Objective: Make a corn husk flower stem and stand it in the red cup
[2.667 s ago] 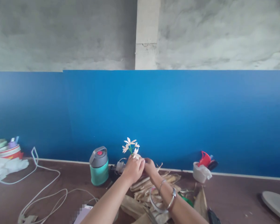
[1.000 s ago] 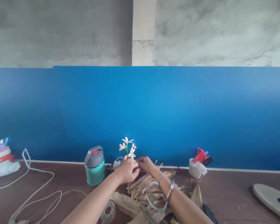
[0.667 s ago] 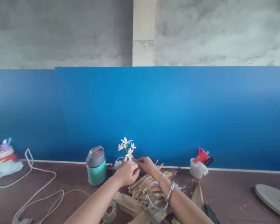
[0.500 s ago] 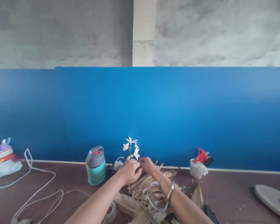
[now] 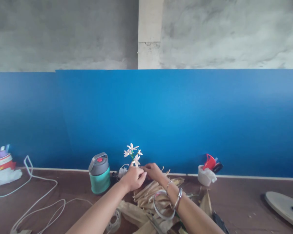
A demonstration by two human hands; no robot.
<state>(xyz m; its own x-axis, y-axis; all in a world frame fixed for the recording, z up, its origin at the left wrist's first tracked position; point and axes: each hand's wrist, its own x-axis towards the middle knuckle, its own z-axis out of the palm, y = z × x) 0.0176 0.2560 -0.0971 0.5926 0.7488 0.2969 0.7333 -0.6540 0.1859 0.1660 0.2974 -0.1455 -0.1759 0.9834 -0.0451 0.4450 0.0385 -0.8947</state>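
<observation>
A sprig of artificial flowers (image 5: pixel 136 160), with pale petals and a green stem, stands upright above my left hand (image 5: pixel 133 178). That hand is closed round the lower stem, which its fingers hide. Close on its right, my right hand (image 5: pixel 152 171) has thumb and fingers pinched together, and the fingertips almost meet the left hand. What the right fingers hold, if anything, is too small to make out. Beneath the hands lies a pile of dried tan husk-like strips (image 5: pixel 146 196). A pale ring (image 5: pixel 154 204) rests on the pile by my right wrist.
A teal jar with a grey handled lid (image 5: pixel 100 178) stands left of my hands. Near my left forearm is a clear tape roll (image 5: pixel 115 221). White cable (image 5: pixel 45 178) loops across the left. A white cup (image 5: pixel 203 175) and a pale round board (image 5: pixel 280 204) are right.
The flowers and my left hand have shifted slightly left, away from my right hand, and the sprig has turned a little. My right hand has hardly moved and stays pinched.
</observation>
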